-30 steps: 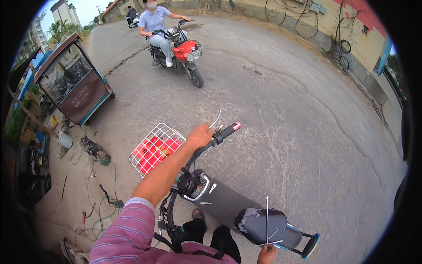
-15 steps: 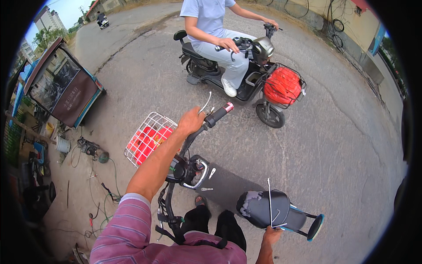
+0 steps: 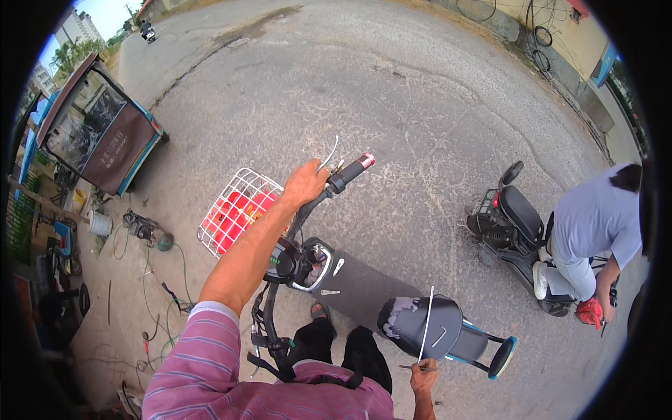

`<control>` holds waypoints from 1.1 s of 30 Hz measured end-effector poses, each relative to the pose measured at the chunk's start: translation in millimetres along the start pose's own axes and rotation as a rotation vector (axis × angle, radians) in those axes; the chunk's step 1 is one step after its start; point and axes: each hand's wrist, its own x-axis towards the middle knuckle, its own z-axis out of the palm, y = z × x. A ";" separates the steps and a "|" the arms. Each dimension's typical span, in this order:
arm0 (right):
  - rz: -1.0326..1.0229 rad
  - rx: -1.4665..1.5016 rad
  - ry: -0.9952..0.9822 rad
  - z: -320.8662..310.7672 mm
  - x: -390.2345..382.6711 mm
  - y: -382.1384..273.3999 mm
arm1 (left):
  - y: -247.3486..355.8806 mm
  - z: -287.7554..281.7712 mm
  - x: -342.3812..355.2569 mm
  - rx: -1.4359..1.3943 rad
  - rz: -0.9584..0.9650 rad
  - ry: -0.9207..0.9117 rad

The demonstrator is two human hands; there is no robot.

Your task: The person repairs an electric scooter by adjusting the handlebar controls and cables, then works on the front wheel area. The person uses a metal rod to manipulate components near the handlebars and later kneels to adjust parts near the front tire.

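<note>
My left hand [image 3: 306, 183] is closed round the handlebar [image 3: 323, 201] of an electric scooter, just inboard of the dark grip [image 3: 355, 170] and beside its silver brake lever [image 3: 332, 152]. Beside the black seat [image 3: 420, 323], which has a worn grey patch, my right hand [image 3: 423, 376] grips a long thin metal T-handle wrench [image 3: 426, 325]. Its long shaft points away from me across the seat, and the short crosspiece shows at my fingers. A small L-shaped hex key [image 3: 439, 336] lies on the seat. Two small flat silver pieces [image 3: 338, 267] show on the dark footboard.
A white wire basket [image 3: 241, 173] with red bags hangs at the scooter's front. Rightward, another person [image 3: 595, 217] rides a black scooter [image 3: 521, 217]. A brown-covered cart [image 3: 115, 147], a small machine [image 3: 147, 231], hoses and a white bucket [image 3: 100, 223] stand at left.
The other rider has moved from the top middle to the far right. My right hand has shifted slightly left with the wrench. My left hand stays on the handlebar.
</note>
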 end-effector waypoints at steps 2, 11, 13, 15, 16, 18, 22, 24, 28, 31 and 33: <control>0.151 0.242 -0.135 -7.6 0.1 -8.4 | 2.5 0.4 -0.8 0.000 0.001 -0.008; 0.022 0.368 -0.528 -10.5 32.1 -160.1 | 3.2 -1.7 -1.5 -0.021 -0.014 -0.004; -0.124 0.264 -0.559 6.2 42.5 -202.8 | 6.3 -5.3 -3.2 -0.013 -0.030 -0.029; -0.327 0.112 -0.584 21.5 55.5 -240.9 | 9.5 -9.5 -4.1 -0.002 -0.045 -0.056; -0.375 0.114 -0.576 30.5 61.0 -255.2 | 9.9 -11.0 -3.5 0.002 -0.046 -0.053; -0.469 0.122 -0.552 43.0 67.9 -273.9 | 12.9 -11.5 -3.5 0.012 -0.040 -0.051; -0.617 0.078 -0.474 56.4 81.6 -284.6 | 9.6 -8.4 -3.6 -0.013 -0.051 -0.030; -0.654 0.055 -0.443 56.9 85.3 -283.3 | 9.6 -6.4 -4.3 -0.035 -0.049 -0.009; -0.631 0.071 -0.431 55.1 89.2 -282.8 | 9.1 -5.1 -3.3 -0.038 -0.040 -0.006; -0.646 0.064 -0.432 54.1 91.4 -284.7 | 7.8 -4.4 -2.4 -0.040 -0.031 0.004; -0.647 0.051 -0.434 54.6 92.9 -284.8 | 7.8 -4.5 -2.9 -0.043 -0.027 0.002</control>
